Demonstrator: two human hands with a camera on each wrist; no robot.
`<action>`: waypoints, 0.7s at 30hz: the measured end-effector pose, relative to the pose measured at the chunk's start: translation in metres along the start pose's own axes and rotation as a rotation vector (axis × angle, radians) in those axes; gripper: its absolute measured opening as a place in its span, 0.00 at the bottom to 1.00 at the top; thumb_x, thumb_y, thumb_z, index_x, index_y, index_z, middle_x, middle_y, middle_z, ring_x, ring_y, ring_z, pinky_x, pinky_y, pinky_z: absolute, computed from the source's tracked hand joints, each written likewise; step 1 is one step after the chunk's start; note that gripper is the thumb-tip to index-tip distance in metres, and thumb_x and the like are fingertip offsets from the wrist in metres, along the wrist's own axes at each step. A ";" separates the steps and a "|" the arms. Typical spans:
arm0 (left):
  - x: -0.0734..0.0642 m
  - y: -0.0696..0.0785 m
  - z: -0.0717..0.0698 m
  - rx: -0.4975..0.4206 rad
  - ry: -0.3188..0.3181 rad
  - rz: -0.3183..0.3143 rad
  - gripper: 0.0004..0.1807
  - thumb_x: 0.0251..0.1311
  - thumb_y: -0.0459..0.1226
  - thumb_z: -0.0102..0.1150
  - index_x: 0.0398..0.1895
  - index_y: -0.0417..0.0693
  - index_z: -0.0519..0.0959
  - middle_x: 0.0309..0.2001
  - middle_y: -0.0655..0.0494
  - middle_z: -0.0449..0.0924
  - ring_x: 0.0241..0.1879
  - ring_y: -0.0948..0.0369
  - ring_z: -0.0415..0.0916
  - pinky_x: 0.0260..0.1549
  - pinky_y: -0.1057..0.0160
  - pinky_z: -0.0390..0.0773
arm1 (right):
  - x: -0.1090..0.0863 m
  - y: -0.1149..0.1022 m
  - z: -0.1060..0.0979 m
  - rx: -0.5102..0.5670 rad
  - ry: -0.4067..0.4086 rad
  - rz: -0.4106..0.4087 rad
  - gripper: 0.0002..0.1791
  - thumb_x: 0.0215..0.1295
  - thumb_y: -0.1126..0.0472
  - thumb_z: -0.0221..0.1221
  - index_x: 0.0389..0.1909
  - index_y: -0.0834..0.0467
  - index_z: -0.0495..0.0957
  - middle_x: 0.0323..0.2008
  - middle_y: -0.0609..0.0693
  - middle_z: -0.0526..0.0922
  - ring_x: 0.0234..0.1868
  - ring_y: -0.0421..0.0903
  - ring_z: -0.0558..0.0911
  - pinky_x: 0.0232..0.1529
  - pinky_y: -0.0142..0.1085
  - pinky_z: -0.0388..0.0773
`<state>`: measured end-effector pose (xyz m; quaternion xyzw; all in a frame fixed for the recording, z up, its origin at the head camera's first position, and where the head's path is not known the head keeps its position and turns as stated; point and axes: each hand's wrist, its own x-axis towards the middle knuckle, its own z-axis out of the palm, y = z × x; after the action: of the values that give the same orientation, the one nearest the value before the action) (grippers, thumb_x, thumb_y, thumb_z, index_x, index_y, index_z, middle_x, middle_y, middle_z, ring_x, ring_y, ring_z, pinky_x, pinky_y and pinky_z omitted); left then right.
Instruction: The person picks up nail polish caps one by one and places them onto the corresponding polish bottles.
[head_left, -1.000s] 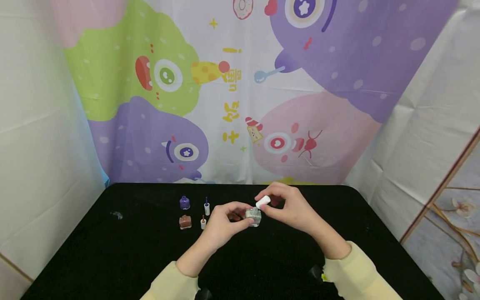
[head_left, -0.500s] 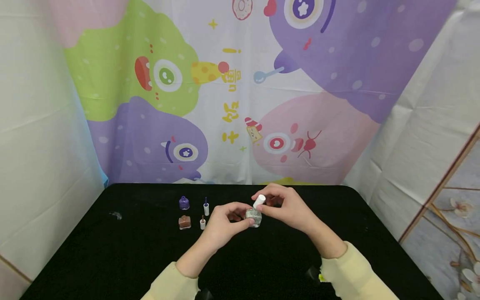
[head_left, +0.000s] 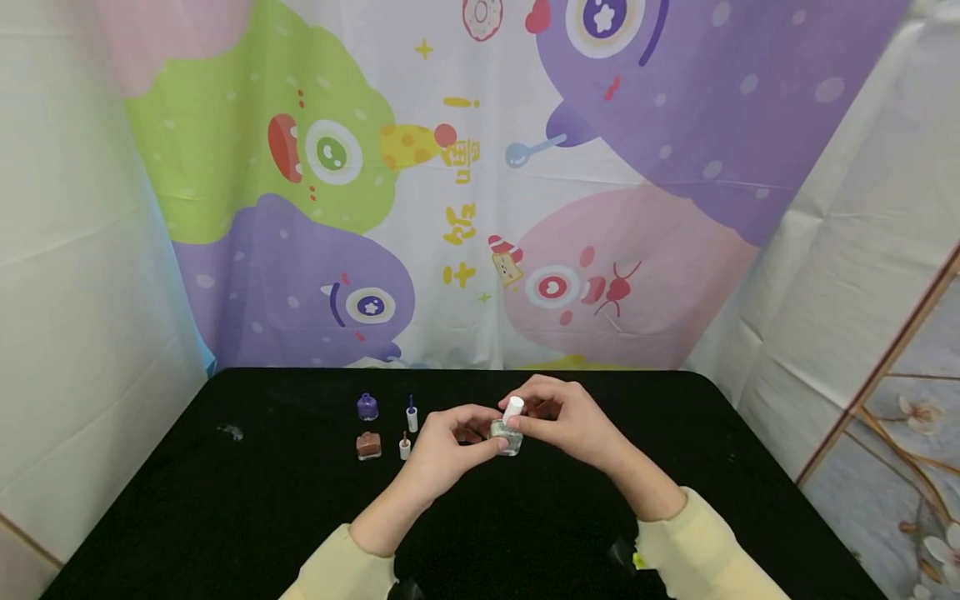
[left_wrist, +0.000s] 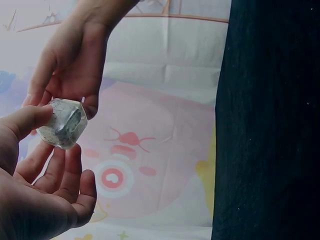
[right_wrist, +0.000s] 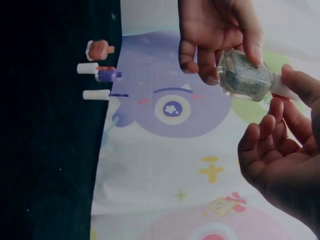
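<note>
My left hand (head_left: 448, 446) holds a small glass nail polish bottle (right_wrist: 243, 76) between thumb and fingers, raised over the black table. The bottle has grey-silver speckled polish inside. My right hand (head_left: 566, 421) pinches its white cap (head_left: 513, 407) with thumb and index finger, and the cap stands slightly tilted right at the bottle's neck. In the right wrist view the cap's near end is partly covered by my thumb. The left wrist view shows the bottle's base (left_wrist: 62, 123) with the left thumb on its side.
Left of my hands stand an uncapped purple polish bottle (head_left: 367, 407) and an uncapped brown one (head_left: 368, 446). Beside them, two white caps stand brush-up, a purple brush (head_left: 412, 417) and a brown brush (head_left: 405, 447). A cartoon curtain (head_left: 465, 333) hangs behind the black table (head_left: 225, 517).
My right hand has moved left and slightly down, turning the white cap from a slant to nearly upright and lowering it onto the bottle's neck. The left hand stays in place.
</note>
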<state>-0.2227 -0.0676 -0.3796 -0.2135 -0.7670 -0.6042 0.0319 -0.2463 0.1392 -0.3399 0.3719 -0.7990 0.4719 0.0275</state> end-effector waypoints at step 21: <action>0.001 0.003 0.004 -0.029 0.020 -0.011 0.14 0.52 0.38 0.67 0.43 0.48 0.81 0.39 0.53 0.83 0.36 0.60 0.77 0.39 0.64 0.77 | 0.000 0.005 0.012 0.132 0.111 0.118 0.06 0.58 0.61 0.63 0.36 0.57 0.79 0.33 0.51 0.78 0.32 0.44 0.77 0.35 0.38 0.79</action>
<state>-0.2219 -0.0631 -0.3775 -0.2034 -0.7591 -0.6175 0.0331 -0.2455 0.1317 -0.3504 0.2983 -0.7840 0.5441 0.0193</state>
